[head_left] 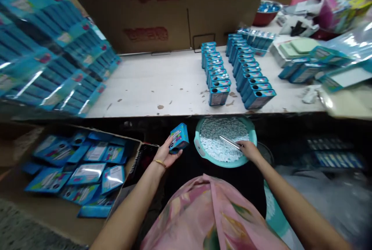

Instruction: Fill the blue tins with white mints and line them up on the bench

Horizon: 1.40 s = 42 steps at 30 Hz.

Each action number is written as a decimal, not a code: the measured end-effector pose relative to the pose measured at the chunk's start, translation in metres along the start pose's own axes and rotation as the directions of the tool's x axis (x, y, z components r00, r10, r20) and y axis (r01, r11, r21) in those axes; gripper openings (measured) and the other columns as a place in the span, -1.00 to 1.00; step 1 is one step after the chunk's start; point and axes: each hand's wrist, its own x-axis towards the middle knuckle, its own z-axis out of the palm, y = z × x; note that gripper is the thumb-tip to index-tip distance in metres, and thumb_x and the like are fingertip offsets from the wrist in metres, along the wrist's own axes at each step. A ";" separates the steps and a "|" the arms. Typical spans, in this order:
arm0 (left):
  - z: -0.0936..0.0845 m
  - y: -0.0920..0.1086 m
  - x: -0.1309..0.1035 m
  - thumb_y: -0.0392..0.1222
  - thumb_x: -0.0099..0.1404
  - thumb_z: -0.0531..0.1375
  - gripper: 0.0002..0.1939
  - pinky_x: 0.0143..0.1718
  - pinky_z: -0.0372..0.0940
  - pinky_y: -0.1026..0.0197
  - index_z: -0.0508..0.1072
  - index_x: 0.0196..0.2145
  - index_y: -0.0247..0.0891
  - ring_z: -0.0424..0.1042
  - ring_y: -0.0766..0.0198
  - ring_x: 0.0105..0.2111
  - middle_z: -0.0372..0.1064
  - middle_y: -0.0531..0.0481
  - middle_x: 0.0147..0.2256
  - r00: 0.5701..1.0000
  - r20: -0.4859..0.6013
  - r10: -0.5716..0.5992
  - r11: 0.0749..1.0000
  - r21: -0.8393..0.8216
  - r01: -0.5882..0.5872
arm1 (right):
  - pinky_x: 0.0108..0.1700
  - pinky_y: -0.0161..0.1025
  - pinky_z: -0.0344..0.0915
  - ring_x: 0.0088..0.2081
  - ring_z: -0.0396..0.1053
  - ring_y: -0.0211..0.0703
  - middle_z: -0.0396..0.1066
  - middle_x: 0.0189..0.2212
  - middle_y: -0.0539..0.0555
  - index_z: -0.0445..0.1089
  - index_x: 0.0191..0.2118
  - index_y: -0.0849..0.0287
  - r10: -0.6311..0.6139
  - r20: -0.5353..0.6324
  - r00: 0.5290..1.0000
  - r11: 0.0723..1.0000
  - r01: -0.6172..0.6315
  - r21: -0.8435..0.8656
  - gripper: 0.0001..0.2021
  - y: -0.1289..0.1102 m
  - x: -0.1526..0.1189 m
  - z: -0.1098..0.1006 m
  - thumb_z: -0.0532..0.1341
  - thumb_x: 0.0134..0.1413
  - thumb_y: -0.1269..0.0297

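Observation:
A small blue printed box is in my left hand, held tilted to the left of a teal basin. Small white pieces fill the basin, which rests at my lap below the table edge. My right hand is closed on the end of a metal scoop, whose front part lies over the white pieces. On the table stand two rows of upright blue boxes, a left row and a longer right row; white pieces show on top of several in the left row.
An open carton of blue packets is at lower left. Stacked wrapped blue boxes rise at upper left. Cardboard backs the white table. A red bowl and plastic packaging lie at right.

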 end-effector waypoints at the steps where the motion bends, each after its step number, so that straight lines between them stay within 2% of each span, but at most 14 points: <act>1: 0.003 -0.004 0.004 -0.14 0.11 0.14 -0.72 -0.48 0.36 0.14 0.31 -0.17 -0.16 0.42 0.27 -0.45 0.37 -0.02 -0.37 0.999 0.022 -0.032 0.999 -0.012 0.033 | -0.18 -0.32 0.18 -0.17 0.33 -0.16 0.43 -0.22 0.09 0.40 -0.15 0.14 0.018 -0.015 1.000 0.999 -0.019 -0.049 -0.64 0.001 -0.003 -0.005 -0.02 -0.05 0.44; 4: -0.002 -0.015 0.009 -0.22 0.06 0.19 -0.67 -0.34 0.36 0.01 0.28 -0.17 -0.08 0.43 0.23 -0.36 0.37 0.02 -0.27 0.992 0.125 -0.006 1.000 0.030 0.002 | -0.22 -0.34 0.17 -0.20 0.32 -0.17 0.41 -0.24 0.12 0.40 -0.20 0.13 0.065 -0.077 0.995 0.968 -0.081 -0.237 -0.65 0.004 -0.009 -0.021 -0.04 -0.03 0.50; 7: -0.020 -0.027 0.005 -0.33 -0.06 0.27 -0.58 -0.34 0.37 0.11 0.29 -0.21 -0.12 0.43 0.25 -0.37 0.38 0.01 -0.27 0.987 0.160 0.032 0.979 0.194 -0.063 | -0.21 -0.30 0.16 -0.18 0.30 -0.12 0.38 -0.25 0.21 0.41 -0.26 0.22 0.086 -0.081 0.993 0.954 -0.105 -0.280 -0.69 0.004 -0.008 -0.025 -0.05 0.00 0.51; 10: -0.041 -0.042 0.000 -0.36 -0.13 0.31 -0.55 -0.39 0.37 0.17 0.29 -0.25 -0.17 0.44 0.23 -0.40 0.38 -0.02 -0.32 0.989 0.134 -0.058 0.932 0.362 0.006 | -0.15 -0.25 0.15 -0.14 0.29 -0.07 0.39 -0.26 0.23 0.43 -0.29 0.24 0.105 -0.039 0.994 0.976 -0.110 -0.188 -0.72 -0.005 0.004 -0.010 -0.03 0.02 0.47; 13: -0.049 -0.052 -0.003 -0.30 -0.08 0.29 -0.58 -0.41 0.37 0.15 0.28 -0.23 -0.16 0.44 0.22 -0.42 0.38 -0.02 -0.34 0.985 0.106 -0.139 0.920 0.382 0.088 | -0.14 -0.26 0.17 -0.14 0.31 -0.10 0.42 -0.25 0.16 0.43 -0.26 0.17 0.131 -0.011 0.991 0.988 -0.131 -0.083 -0.73 -0.023 0.025 0.021 0.01 0.01 0.45; 17: -0.032 -0.049 0.002 -0.30 0.04 0.21 -0.82 -0.48 0.37 0.23 0.33 -0.34 -0.22 0.42 0.30 -0.50 0.38 0.02 -0.44 0.998 0.049 -0.038 0.974 0.224 0.026 | -0.12 -0.30 0.19 -0.12 0.31 -0.18 0.42 -0.18 0.03 0.42 -0.20 0.08 0.152 0.002 0.988 0.983 -0.152 0.099 -0.69 -0.046 0.053 0.054 0.06 -0.04 0.47; 20: -0.006 -0.041 0.010 -0.34 0.10 0.14 -0.98 -0.52 0.36 0.28 0.35 -0.45 -0.28 0.41 0.32 -0.53 0.38 -0.01 -0.49 0.999 -0.032 0.010 0.995 0.104 -0.007 | -0.16 -0.32 0.23 -0.19 0.35 -0.21 0.45 -0.23 0.00 0.43 -0.20 0.11 0.136 0.000 0.991 0.963 -0.133 0.233 -0.69 -0.048 0.060 0.055 0.09 -0.08 0.48; 23: 0.020 -0.035 0.018 -0.35 0.15 0.09 -0.93 -0.52 0.37 0.29 0.36 -0.46 -0.33 0.41 0.32 -0.52 0.39 -0.05 -0.49 0.998 -0.041 0.041 0.999 0.014 -0.040 | -0.25 -0.34 0.28 -0.30 0.38 -0.24 0.47 -0.32 0.00 0.43 -0.18 0.16 0.115 -0.010 0.993 0.935 -0.105 0.338 -0.69 -0.040 0.052 0.036 0.10 -0.09 0.48; 27: 0.053 -0.037 0.028 -0.34 0.19 0.05 -0.89 -0.52 0.39 0.28 0.35 -0.45 -0.38 0.40 0.34 -0.52 0.37 -0.06 -0.50 0.998 -0.011 0.069 0.994 -0.081 -0.070 | -0.36 -0.35 0.28 -0.43 0.37 -0.26 0.48 -0.42 0.03 0.42 -0.17 0.26 0.102 -0.033 0.994 0.905 -0.079 0.418 -0.68 -0.025 0.031 -0.008 0.09 -0.11 0.48; 31: 0.085 -0.045 0.037 -0.31 0.20 0.05 -0.88 -0.54 0.39 0.27 0.32 -0.45 -0.38 0.39 0.35 -0.55 0.35 -0.03 -0.53 0.998 -0.016 0.057 0.987 -0.149 -0.059 | -0.34 -0.33 0.25 -0.45 0.35 -0.25 0.47 -0.47 0.02 0.47 -0.24 0.21 -0.006 -0.122 0.992 0.908 0.056 0.415 -0.70 -0.021 0.011 -0.054 0.11 -0.15 0.45; 34: 0.105 -0.054 0.041 -0.30 0.20 0.05 -0.88 -0.53 0.40 0.24 0.29 -0.46 -0.37 0.39 0.35 -0.56 0.35 -0.02 -0.54 0.999 -0.022 0.025 0.979 -0.200 -0.029 | -0.31 -0.36 0.22 -0.37 0.35 -0.24 0.47 -0.44 -0.01 0.48 -0.26 0.10 -0.099 -0.139 0.985 0.956 0.133 0.260 -0.71 -0.033 -0.001 -0.080 0.10 -0.13 0.44; 37: 0.117 -0.064 0.044 -0.29 0.20 0.06 -0.89 -0.48 0.40 0.21 0.29 -0.46 -0.36 0.39 0.36 -0.54 0.35 -0.01 -0.54 1.000 -0.014 -0.010 0.976 -0.219 0.007 | -0.27 -0.36 0.19 -0.27 0.36 -0.18 0.47 -0.38 0.00 0.48 -0.30 0.04 -0.122 -0.088 0.989 0.992 0.124 0.022 -0.71 -0.056 -0.012 -0.100 0.08 -0.12 0.45; 39: 0.121 -0.069 0.045 -0.30 0.20 0.06 -0.90 -0.46 0.40 0.19 0.29 -0.45 -0.36 0.38 0.36 -0.53 0.34 0.00 -0.53 0.999 -0.015 -0.030 0.976 -0.218 0.026 | -0.23 -0.31 0.19 -0.22 0.35 -0.12 0.46 -0.33 0.05 0.48 -0.31 0.05 -0.097 -0.050 0.994 0.987 0.089 -0.136 -0.70 -0.074 -0.019 -0.108 0.06 -0.11 0.46; 42: 0.121 -0.075 0.046 -0.30 0.20 0.06 -0.92 -0.44 0.39 0.17 0.28 -0.44 -0.35 0.39 0.35 -0.51 0.34 0.00 -0.51 0.999 -0.027 -0.047 0.980 -0.195 0.040 | -0.20 -0.21 0.20 -0.20 0.35 -0.04 0.43 -0.29 0.18 0.45 -0.29 0.17 -0.075 -0.012 0.997 0.951 0.068 -0.301 -0.71 -0.094 -0.025 -0.115 0.04 -0.10 0.49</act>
